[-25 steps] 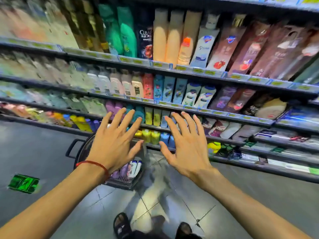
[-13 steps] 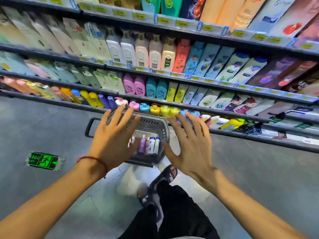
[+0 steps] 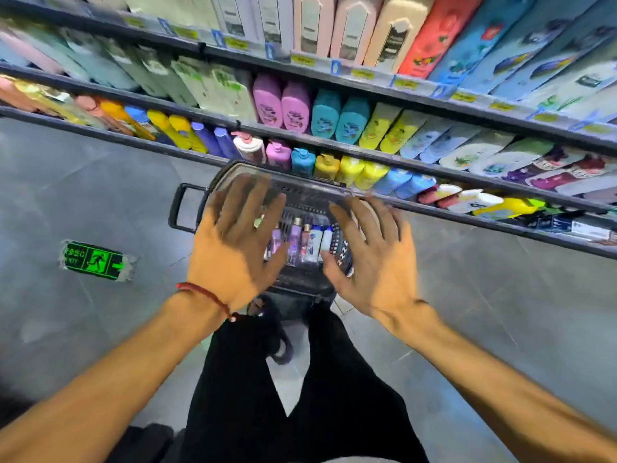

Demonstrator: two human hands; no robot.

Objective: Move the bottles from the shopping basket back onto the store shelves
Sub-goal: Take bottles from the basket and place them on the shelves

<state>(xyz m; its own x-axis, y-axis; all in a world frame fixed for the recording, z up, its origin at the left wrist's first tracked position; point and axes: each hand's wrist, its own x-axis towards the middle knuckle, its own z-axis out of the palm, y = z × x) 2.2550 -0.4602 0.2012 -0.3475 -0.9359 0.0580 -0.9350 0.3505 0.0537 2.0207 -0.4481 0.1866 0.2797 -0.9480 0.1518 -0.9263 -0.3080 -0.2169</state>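
Observation:
A dark shopping basket (image 3: 300,192) stands on the floor in front of the lowest shelf. Several small bottles (image 3: 302,240), purple, pink and white, lie side by side inside it. My left hand (image 3: 233,248) hovers over the basket's left half with its fingers spread, holding nothing. My right hand (image 3: 374,255) is held over the basket's right side, also spread and empty. Both hands hide part of the basket. The store shelves (image 3: 367,152) behind it are packed with colourful bottles.
The grey tiled floor (image 3: 484,295) stretches to both sides of the basket. A green exit sign sticker (image 3: 96,262) lies on the floor at the left. My legs in black trousers (image 3: 300,379) stand just before the basket, whose handle (image 3: 180,208) sticks out left.
The view has tilted down and come closer to the basket. Both spread hands now sit over the basket instead of in front of the shelves.

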